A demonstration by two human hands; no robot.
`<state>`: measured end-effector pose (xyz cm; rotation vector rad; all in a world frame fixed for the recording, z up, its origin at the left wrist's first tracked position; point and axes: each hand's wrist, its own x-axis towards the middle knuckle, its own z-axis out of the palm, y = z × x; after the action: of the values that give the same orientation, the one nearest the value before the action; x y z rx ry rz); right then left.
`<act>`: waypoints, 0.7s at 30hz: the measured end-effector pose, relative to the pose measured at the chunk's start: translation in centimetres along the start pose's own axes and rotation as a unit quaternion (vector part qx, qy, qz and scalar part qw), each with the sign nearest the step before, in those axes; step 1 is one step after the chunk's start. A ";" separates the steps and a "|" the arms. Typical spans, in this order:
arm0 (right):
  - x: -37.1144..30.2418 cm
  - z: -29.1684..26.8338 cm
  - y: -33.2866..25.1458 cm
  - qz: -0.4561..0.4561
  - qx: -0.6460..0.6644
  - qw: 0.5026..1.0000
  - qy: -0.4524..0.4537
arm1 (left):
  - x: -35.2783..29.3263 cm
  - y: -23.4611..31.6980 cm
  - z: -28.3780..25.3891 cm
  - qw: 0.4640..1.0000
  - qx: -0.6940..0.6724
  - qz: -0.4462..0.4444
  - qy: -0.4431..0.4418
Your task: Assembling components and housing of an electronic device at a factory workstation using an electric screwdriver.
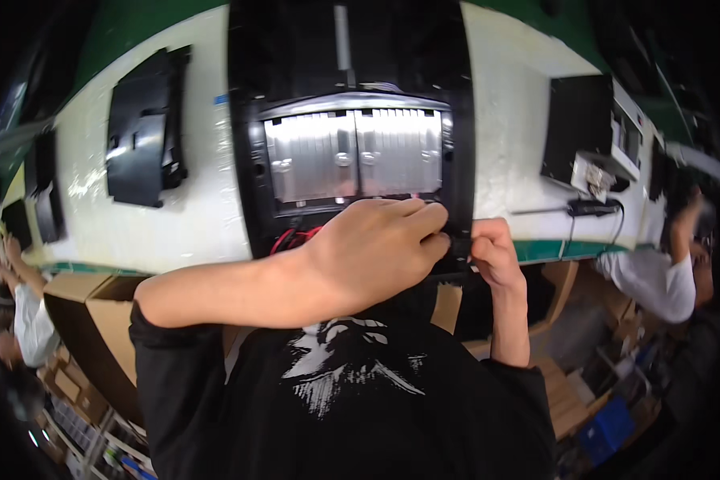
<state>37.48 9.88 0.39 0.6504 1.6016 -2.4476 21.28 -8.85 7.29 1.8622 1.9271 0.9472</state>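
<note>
A large black housing (244, 172) lies in front of me, with two silver ribbed metal blocks (312, 172) side by side inside it. My left hand (388, 244) reaches across the housing's near edge, its fingers curled in toward the right corner. Just to its right, my right hand (494, 250) is closed in a pinch beside that same corner. A small dark part (461, 246) shows between the two hands; whatever the fingers grip is hidden. Red wires (298, 237) come out from under my left wrist, at the near side of the blocks.
Black panels (140, 132) lie on the white bench at left. At right are a black box-shaped unit (580, 128) and a black-handled tool with a thin shaft and a cord (592, 208). Cardboard boxes (108, 320) stand below the bench edge. Other people work at both sides.
</note>
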 end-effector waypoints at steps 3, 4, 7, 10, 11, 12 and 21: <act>-1.2 -0.4 0.4 -0.054 -0.021 0.997 0.048 | -2.1 -2.4 -5.2 0.965 -0.177 -0.147 0.124; -1.7 0.0 0.5 -0.078 -0.032 0.992 0.092 | -2.7 -4.7 -7.8 0.971 0.093 -0.090 0.202; -1.9 0.6 -0.6 -0.139 -0.008 0.985 0.100 | -9.7 -10.0 -12.1 0.850 0.350 -0.278 0.279; -1.3 0.4 -1.8 -0.187 -0.078 0.972 0.120 | -15.6 -12.8 -12.0 0.809 0.298 -0.443 0.245; -1.0 0.5 -2.2 -0.194 -0.079 0.971 0.119 | -16.1 -13.0 -11.9 0.801 0.227 -0.504 0.230; -0.7 0.6 -2.6 -0.192 -0.086 0.971 0.117 | -16.2 -13.1 -11.9 0.802 0.229 -0.500 0.235; 2.8 5.3 -8.9 -0.337 -0.294 0.890 0.090 | -9.7 -6.5 -13.0 0.854 0.317 -0.258 0.322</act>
<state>30.37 9.15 8.42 0.2351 2.8575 -2.0657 9.29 -21.06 10.56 1.1690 3.2504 0.8720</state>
